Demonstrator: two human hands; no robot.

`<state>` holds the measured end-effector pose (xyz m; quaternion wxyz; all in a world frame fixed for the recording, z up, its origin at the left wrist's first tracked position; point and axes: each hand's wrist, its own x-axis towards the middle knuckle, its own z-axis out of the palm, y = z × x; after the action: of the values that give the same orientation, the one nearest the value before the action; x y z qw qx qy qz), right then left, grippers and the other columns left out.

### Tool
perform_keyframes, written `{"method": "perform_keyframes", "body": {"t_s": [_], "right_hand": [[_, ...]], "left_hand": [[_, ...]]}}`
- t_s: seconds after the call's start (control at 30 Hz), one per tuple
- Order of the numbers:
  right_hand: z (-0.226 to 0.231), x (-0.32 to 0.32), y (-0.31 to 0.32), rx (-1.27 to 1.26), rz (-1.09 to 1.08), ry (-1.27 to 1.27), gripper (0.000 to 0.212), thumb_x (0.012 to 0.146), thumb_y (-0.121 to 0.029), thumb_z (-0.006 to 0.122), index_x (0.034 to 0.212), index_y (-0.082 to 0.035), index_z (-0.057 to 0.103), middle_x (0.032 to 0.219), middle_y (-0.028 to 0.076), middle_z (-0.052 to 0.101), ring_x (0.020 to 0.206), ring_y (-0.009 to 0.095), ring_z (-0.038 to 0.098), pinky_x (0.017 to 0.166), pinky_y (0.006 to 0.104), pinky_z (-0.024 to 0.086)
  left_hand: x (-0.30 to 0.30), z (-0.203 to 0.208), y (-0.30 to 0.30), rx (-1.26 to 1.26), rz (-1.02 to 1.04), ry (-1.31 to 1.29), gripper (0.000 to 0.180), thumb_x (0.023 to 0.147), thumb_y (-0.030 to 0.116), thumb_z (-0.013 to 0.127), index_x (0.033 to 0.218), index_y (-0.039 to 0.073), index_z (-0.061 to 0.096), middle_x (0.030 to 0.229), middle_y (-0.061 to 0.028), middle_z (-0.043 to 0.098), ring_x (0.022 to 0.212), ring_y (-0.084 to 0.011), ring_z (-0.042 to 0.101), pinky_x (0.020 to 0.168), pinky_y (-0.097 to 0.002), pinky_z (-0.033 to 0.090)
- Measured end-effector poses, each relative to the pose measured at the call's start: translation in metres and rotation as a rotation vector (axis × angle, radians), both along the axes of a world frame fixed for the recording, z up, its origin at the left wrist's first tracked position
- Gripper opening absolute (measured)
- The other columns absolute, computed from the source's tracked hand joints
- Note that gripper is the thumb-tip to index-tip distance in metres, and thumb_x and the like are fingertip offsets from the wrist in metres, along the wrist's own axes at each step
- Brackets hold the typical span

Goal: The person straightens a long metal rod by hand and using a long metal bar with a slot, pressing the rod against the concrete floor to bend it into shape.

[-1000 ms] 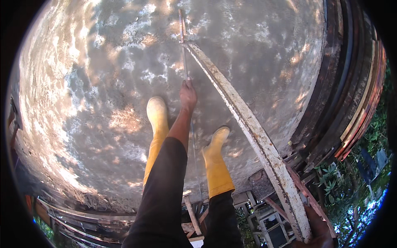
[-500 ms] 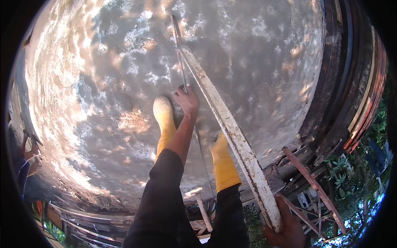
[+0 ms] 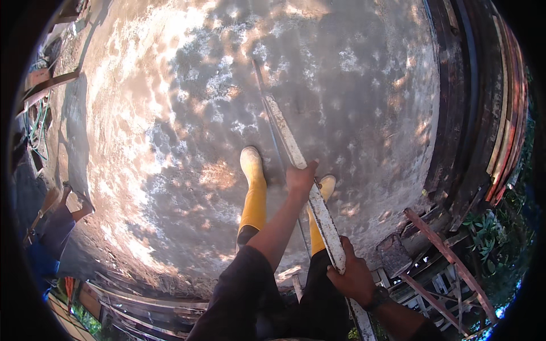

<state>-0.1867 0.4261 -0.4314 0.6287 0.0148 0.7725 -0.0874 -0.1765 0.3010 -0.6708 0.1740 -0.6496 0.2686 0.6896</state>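
Observation:
A long, narrow screed board (image 3: 324,221), white and worn with rusty brown stains, slants from the lower right up toward the middle of the floor. My left hand (image 3: 301,179) is closed round its middle. Lower down, my right hand (image 3: 354,275) grips the same board, thumb on its face. A thin rod (image 3: 259,77) lies on the rough grey concrete floor (image 3: 364,113), running partly beneath and beside the board. My yellow boots (image 3: 253,187) stand to either side of the rod.
Stacked dark planks (image 3: 449,113) edge the floor at right. A reddish wooden bar (image 3: 449,258) and other timber lie at lower right, near green plants (image 3: 495,241). Another person (image 3: 60,224) works at far left. Wooden pieces (image 3: 153,304) line the lower left edge.
My left hand has left the rod and now grips the board. My right hand has moved up and left, the board drawn back toward me. The view has shifted, showing more of the left side.

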Motion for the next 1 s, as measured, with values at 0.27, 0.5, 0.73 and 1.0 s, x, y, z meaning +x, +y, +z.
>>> {"method": "perform_keyframes", "body": {"t_s": [0.27,0.5,0.73,1.0], "right_hand": [[-0.009,-0.003,0.038,-0.067,0.122,0.088,0.075,0.079,-0.021,0.064,0.143,-0.011,0.026,0.081,0.026,0.066,0.078,0.046,0.064,0.071,0.0522,0.053],[-0.029,0.014,0.075,-0.095,0.183,0.141,0.078,0.077,-0.023,0.065,0.143,-0.008,0.026,0.077,0.024,0.065,0.075,0.043,0.065,0.068,0.0504,0.053],[-0.060,0.053,0.105,-0.116,0.194,0.197,0.079,0.077,-0.022,0.066,0.144,-0.005,0.026,0.074,0.023,0.065,0.070,0.042,0.065,0.064,0.0486,0.053],[-0.034,0.024,0.090,-0.130,0.077,0.148,0.076,0.077,-0.024,0.066,0.142,-0.009,0.030,0.082,0.028,0.064,0.076,0.045,0.064,0.068,0.0534,0.051]], "left_hand": [[-0.004,-0.011,0.024,-0.132,-0.017,-0.019,0.022,0.075,0.014,0.067,0.075,-0.007,0.060,0.060,-0.0132,0.060,0.047,-0.0228,0.061,0.041,-0.0368,0.048],[0.003,-0.024,0.048,-0.192,-0.014,-0.026,0.024,0.075,0.015,0.068,0.074,-0.007,0.059,0.060,-0.0128,0.059,0.048,-0.0225,0.060,0.043,-0.0360,0.049],[0.030,-0.045,0.061,-0.193,-0.018,0.018,0.024,0.076,0.015,0.068,0.082,-0.006,0.060,0.062,-0.0116,0.060,0.050,-0.0198,0.061,0.044,-0.0347,0.049],[0.015,-0.033,0.058,-0.203,-0.142,0.056,0.035,0.078,0.030,0.069,0.085,-0.004,0.062,0.066,-0.0105,0.064,0.055,-0.0200,0.063,0.052,-0.0343,0.050]]}}
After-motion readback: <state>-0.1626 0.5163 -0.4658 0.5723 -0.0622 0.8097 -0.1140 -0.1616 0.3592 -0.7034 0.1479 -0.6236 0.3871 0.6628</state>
